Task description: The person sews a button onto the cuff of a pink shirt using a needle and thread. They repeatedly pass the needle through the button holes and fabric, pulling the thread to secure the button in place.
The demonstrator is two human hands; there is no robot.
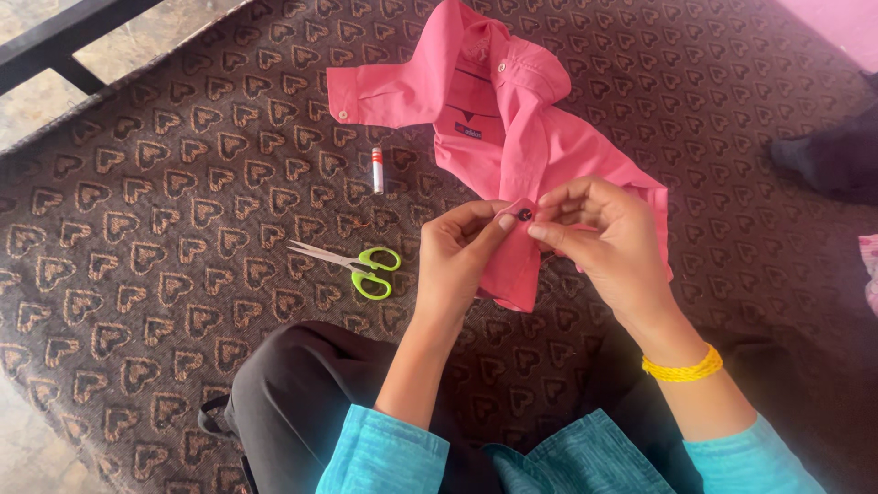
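Observation:
A pink shirt (512, 119) lies crumpled on a brown mat with heart patterns (165, 210). My left hand (462, 252) pinches one edge of the shirt, its thumb pressing beside a small dark button (524, 215). My right hand (604, 233) grips the same edge from the other side, fingertips close to the button. A yellow bangle (684, 369) circles my right wrist. Any needle or thread is too fine to make out.
Green-handled scissors (361, 265) lie on the mat left of my hands. A small white and red spool-like tube (377, 170) rests above them. My dark-trousered knee (302, 393) is at the bottom. A dark shape (828, 155) sits at the right edge.

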